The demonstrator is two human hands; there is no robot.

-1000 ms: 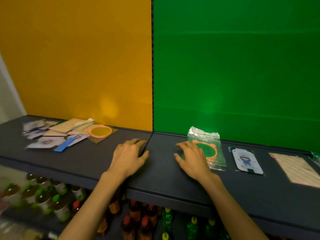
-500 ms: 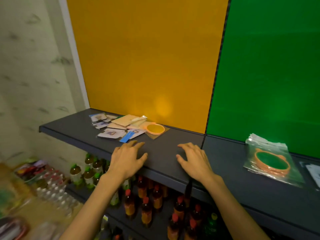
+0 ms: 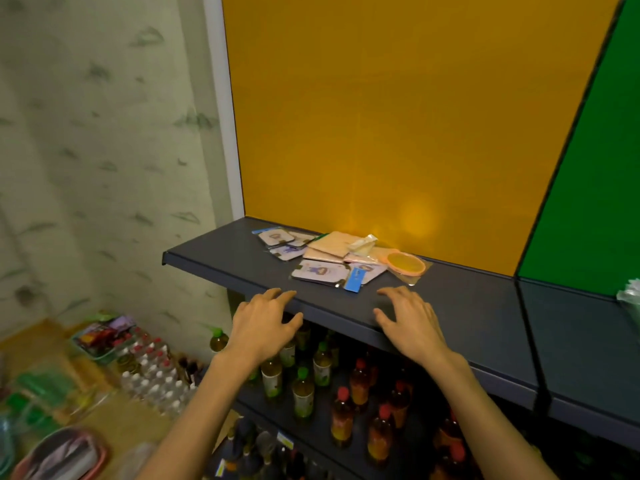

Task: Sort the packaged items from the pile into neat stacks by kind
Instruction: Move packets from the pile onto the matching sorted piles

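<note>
The pile [image 3: 341, 259] lies on the dark shelf [image 3: 460, 306], toward its rear edge against the yellow back panel [image 3: 398, 116], short of the shelf's left end. It holds printed cards in clear sleeves [image 3: 320, 272], flat tan packets [image 3: 329, 249] and a bagged orange ring [image 3: 406, 264] at its right end. Its long axis runs left to right, parallel to the shelf's front edge.

Both hands hover over the front edge, fingers spread and relaxed, holding nothing. The left hand [image 3: 265, 323] is below the pile's left half; the right hand [image 3: 410, 322] is below the ring. The pile lies directly ahead of both hands, toward the rear. The right fingertips appear slightly nearer, so the ring bag is its likely first pick.

A clear bag [image 3: 631, 296] lies at the frame's right edge on the adjoining shelf; contents cannot be determined. Bottles [image 3: 303, 396] stand on the lower shelf.
</note>
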